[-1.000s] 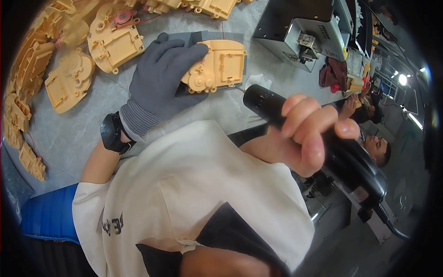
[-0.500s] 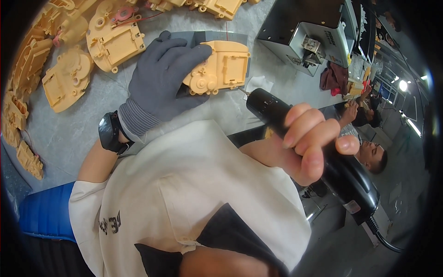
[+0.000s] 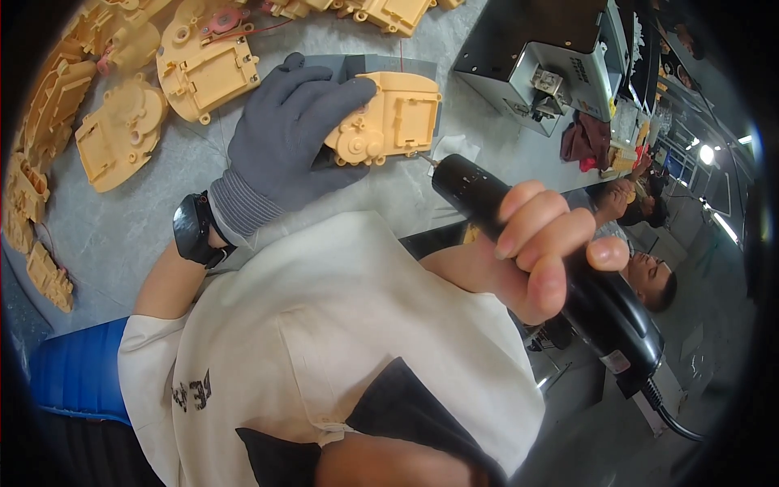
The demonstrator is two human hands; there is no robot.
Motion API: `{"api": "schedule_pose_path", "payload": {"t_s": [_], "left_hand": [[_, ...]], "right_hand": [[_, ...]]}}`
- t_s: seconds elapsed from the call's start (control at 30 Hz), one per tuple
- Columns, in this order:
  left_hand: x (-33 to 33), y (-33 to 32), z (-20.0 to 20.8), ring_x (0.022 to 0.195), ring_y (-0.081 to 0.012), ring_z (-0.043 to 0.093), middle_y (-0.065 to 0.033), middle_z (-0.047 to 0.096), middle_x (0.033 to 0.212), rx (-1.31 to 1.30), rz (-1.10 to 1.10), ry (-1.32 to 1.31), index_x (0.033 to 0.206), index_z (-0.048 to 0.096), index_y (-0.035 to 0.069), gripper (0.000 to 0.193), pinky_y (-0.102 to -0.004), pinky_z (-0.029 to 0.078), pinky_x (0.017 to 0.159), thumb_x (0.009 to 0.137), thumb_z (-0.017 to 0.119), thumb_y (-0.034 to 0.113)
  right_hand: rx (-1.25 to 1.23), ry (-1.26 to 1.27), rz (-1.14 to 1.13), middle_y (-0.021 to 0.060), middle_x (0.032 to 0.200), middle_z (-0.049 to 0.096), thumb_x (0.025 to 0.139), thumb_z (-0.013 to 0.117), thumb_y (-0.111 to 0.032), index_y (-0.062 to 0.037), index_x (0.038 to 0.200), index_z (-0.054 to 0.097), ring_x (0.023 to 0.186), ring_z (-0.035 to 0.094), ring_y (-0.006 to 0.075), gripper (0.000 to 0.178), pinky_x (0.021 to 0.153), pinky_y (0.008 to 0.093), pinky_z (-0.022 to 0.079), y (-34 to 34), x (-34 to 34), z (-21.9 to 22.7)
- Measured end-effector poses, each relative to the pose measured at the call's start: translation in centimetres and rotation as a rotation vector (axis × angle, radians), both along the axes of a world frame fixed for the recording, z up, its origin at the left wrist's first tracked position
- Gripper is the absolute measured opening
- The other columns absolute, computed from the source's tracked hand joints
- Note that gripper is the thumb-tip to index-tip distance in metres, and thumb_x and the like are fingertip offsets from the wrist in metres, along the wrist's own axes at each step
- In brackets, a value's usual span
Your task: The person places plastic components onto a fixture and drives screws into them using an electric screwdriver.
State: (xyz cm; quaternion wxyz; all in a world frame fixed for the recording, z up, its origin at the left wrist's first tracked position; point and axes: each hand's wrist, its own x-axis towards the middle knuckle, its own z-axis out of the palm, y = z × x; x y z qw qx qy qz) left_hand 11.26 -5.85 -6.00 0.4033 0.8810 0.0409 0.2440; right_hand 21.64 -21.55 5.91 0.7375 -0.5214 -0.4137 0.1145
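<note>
My left hand (image 3: 284,134), in a grey glove, is closed around the left side of a yellow plastic housing (image 3: 406,118) with a rectangular recess. A dark grey block (image 3: 345,66) sits behind the housing, partly covered by hand and part. My bare right hand (image 3: 544,243) wraps round a black corded electric screwdriver (image 3: 466,191). Its thin bit points up and left at the housing's lower right corner, where a small metal piece shows; whether the tip touches it I cannot tell.
Similar yellow housings (image 3: 122,134) lie along the left and far side of the grey table (image 3: 195,162), some with red wires. A black and silver screw feeder machine (image 3: 527,65) stands at the far right, beside a dark red cloth (image 3: 586,140). Another person (image 3: 649,276) sits off to the right.
Both hands, the housing and the screwdriver keep nearly the same place. The view has shifted very slightly, and the other person at the right has moved a little.
</note>
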Motion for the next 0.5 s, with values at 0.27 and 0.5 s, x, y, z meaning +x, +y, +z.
{"api": "schedule_pose_path", "payload": {"t_s": [0.27, 0.5], "left_hand": [[0.1, 0.0, -0.1, 0.092, -0.0277, 0.054, -0.0076, 0.058, 0.094, -0.013, 0.008, -0.045, 0.12, 0.048, 0.009, 0.073, -0.039, 0.044, 0.079, 0.056, 0.078, 0.026], [-0.1, 0.0, 0.1, 0.092, -0.0276, 0.054, -0.0076, 0.058, 0.094, -0.016, 0.005, -0.028, 0.12, 0.048, 0.009, 0.072, -0.0386, 0.044, 0.079, 0.057, 0.078, 0.027]], "right_hand": [[-0.039, -0.006, 0.061, 0.0074, 0.067, 0.05, 0.077, 0.057, 0.002, -0.0082, 0.109, 0.035, 0.053, 0.051, 0.0207, 0.041, 0.058, 0.039, 0.044, -0.3, 0.4, 0.1], [-0.112, -0.008, 0.155, 0.0086, 0.071, 0.052, 0.077, 0.057, 0.005, -0.0084, 0.112, 0.035, 0.056, 0.052, 0.0213, 0.043, 0.06, 0.0395, 0.043, -0.8, 1.1, 0.7]]}}
